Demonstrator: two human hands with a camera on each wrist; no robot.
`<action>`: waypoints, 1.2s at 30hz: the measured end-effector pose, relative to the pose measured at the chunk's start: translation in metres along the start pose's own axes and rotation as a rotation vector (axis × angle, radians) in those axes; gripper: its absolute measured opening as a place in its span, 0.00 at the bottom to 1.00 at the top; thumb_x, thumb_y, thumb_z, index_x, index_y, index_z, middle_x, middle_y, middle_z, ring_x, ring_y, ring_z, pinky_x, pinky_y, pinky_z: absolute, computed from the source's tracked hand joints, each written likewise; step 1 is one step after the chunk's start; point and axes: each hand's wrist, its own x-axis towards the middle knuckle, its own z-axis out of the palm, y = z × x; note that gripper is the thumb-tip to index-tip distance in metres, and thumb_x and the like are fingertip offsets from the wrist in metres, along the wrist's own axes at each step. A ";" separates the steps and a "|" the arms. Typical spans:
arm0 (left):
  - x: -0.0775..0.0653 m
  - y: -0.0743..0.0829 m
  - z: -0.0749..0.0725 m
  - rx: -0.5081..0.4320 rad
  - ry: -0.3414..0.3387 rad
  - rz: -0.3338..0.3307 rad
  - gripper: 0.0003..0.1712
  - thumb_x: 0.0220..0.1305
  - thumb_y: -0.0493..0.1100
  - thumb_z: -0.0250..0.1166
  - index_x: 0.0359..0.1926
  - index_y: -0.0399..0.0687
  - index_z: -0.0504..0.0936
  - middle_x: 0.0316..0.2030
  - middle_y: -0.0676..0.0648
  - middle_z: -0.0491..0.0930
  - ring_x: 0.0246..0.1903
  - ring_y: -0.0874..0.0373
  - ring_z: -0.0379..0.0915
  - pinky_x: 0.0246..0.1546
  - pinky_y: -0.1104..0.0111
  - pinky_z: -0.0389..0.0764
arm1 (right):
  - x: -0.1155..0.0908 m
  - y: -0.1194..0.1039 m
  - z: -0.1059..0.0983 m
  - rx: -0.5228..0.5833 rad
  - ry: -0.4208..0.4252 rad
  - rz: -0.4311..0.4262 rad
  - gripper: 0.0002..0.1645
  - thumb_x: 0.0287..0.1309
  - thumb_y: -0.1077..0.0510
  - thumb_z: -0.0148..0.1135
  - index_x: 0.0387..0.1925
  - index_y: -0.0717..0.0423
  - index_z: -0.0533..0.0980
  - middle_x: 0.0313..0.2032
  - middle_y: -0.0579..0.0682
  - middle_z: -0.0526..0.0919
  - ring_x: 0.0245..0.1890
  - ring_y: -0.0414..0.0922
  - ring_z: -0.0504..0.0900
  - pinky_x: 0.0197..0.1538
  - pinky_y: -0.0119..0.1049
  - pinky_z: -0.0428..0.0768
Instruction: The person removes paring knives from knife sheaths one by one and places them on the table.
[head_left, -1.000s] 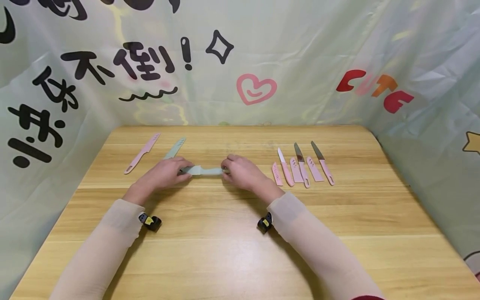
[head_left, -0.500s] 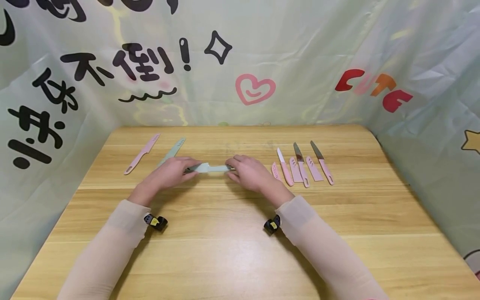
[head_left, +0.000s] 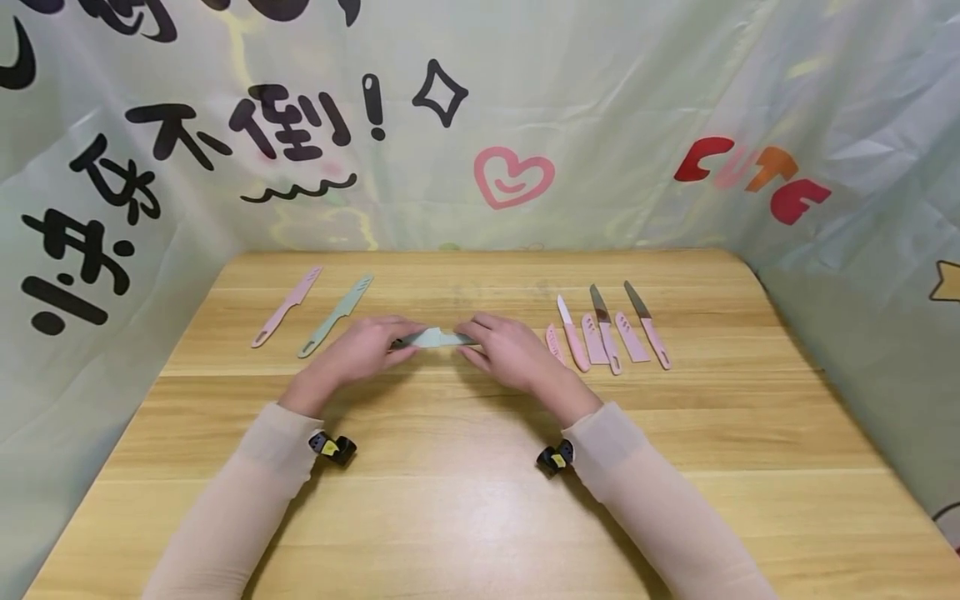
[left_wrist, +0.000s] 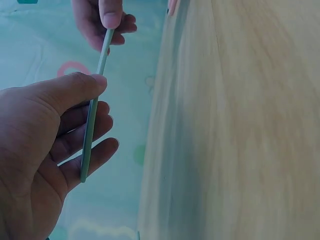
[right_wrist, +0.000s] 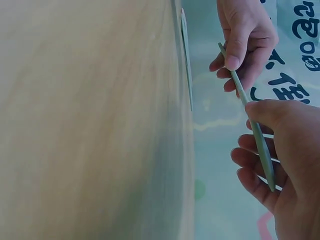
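Between both hands, in the head view, a light green knife [head_left: 431,337] in its sheath lies level above the table. My left hand [head_left: 366,350] pinches the wider sheathed end between thumb and fingers. At the narrower handle end, my right hand [head_left: 510,354] pinches the knife, its fingers covering the tip of the handle. The left wrist view gives the knife [left_wrist: 94,115] edge-on, thumb on one side and fingers on the other. In the right wrist view too, the knife [right_wrist: 260,137] appears as a thin green strip.
A pink sheathed knife [head_left: 288,307] and a green sheathed knife [head_left: 335,317] lie at the table's back left. On the right are pink-handled bare knives [head_left: 573,335], with pink sheaths [head_left: 594,339] beside them. A printed curtain [head_left: 600,100] hangs behind the table [head_left: 450,517].
Both hands have shifted right with the knife, the left further, so they are closer together. The green sheathed knife on the table, partly covered by my left hand before, now shows whole.
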 end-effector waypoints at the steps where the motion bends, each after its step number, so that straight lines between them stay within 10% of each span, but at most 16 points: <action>1: 0.001 0.001 0.001 -0.006 0.001 0.001 0.22 0.66 0.46 0.66 0.58 0.44 0.81 0.52 0.42 0.81 0.50 0.48 0.79 0.49 0.56 0.82 | -0.001 0.000 0.000 0.002 0.005 -0.003 0.19 0.66 0.52 0.62 0.54 0.55 0.79 0.46 0.49 0.82 0.42 0.44 0.82 0.46 0.40 0.83; 36: 0.015 0.030 0.021 -0.011 0.075 0.131 0.20 0.68 0.43 0.64 0.58 0.43 0.81 0.52 0.44 0.82 0.52 0.50 0.79 0.53 0.59 0.80 | -0.025 0.010 -0.004 -0.013 0.066 -0.081 0.17 0.65 0.58 0.64 0.54 0.52 0.82 0.48 0.47 0.85 0.44 0.45 0.83 0.46 0.39 0.83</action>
